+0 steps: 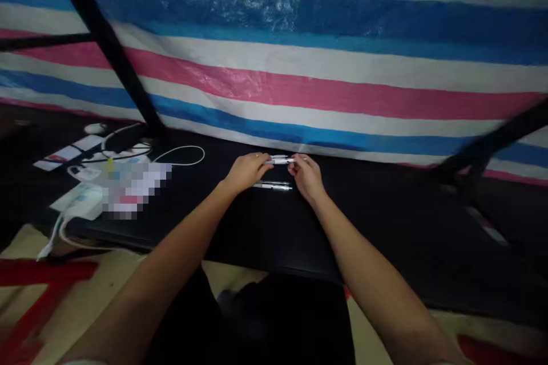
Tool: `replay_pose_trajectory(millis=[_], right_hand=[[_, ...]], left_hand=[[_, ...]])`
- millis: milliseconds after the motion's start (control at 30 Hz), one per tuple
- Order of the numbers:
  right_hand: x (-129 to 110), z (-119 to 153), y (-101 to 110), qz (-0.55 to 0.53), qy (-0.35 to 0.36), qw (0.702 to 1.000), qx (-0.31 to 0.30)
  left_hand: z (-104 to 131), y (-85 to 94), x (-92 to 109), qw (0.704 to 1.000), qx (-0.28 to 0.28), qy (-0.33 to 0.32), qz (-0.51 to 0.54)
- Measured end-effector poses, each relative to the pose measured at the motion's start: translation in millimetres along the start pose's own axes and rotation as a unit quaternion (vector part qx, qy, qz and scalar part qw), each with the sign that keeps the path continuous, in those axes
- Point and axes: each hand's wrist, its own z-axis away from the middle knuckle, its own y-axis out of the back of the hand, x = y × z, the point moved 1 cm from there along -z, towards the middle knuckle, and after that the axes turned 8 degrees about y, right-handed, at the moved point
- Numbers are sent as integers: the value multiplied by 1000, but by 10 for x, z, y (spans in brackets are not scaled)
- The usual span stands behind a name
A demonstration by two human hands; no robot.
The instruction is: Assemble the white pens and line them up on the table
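Two bare hands meet over the middle of a black table [265,234]. Between their fingertips lies a slim white and clear pen [281,160]. My left hand [249,171], with a ring on one finger, pinches its left end. My right hand [306,175] has its thumb and fingers closed on the right end. Just below, more slim pens [274,185] rest side by side on the black surface, their left ends close to my left hand. A second thin pen seems to lie along the held one, but the detail is too small to tell.
At the left are a white power strip [81,201], cables [188,148], papers [64,155] and a blurred packet. A striped plastic sheet [299,91] hangs behind. Dark metal poles [115,57] slant down at both sides. Another small item [488,225] lies far right.
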Motion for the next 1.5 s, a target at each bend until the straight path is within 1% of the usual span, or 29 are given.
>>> replay_pose_trajectory(millis=[100, 200, 333, 467, 533, 600, 767, 933, 1033, 1167, 1333, 1500], right_hand=[[-16, 68, -29, 13, -31, 998, -49], [-26, 108, -59, 26, -36, 996, -73], [-30, 132, -91, 20, -24, 996, -80], [-37, 150, -107, 17, -23, 996, -88], [-49, 155, -111, 19, -19, 995, -96], [-61, 155, -112, 13, -16, 995, -101], [-70, 136, -88, -6, -19, 996, -90], [-58, 118, -60, 12, -19, 995, -92], [-56, 116, -51, 13, -20, 995, -96], [-61, 127, -50, -4, -22, 995, -102], [-56, 137, -51, -11, -30, 994, -102], [-49, 135, -50, -7, -33, 994, -109]], left_hand=[[-6, 3, 37, 1000, 1, -8, -4], [-6, 4, 79, 1000, 1, -18, -10], [0, 12, 127, 1000, 1, -14, -22], [4, 28, 135, 999, -14, 25, -32], [9, 45, 129, 999, -23, 44, -22], [17, 69, 127, 998, -24, 49, 5], [27, 116, 132, 995, -8, 37, 96], [14, 93, 110, 997, 2, 37, 63], [14, 79, 96, 996, 5, 38, 74], [18, 71, 103, 998, 1, 20, 67], [19, 74, 103, 997, 0, 33, 75], [19, 92, 111, 996, 9, 8, 85]])
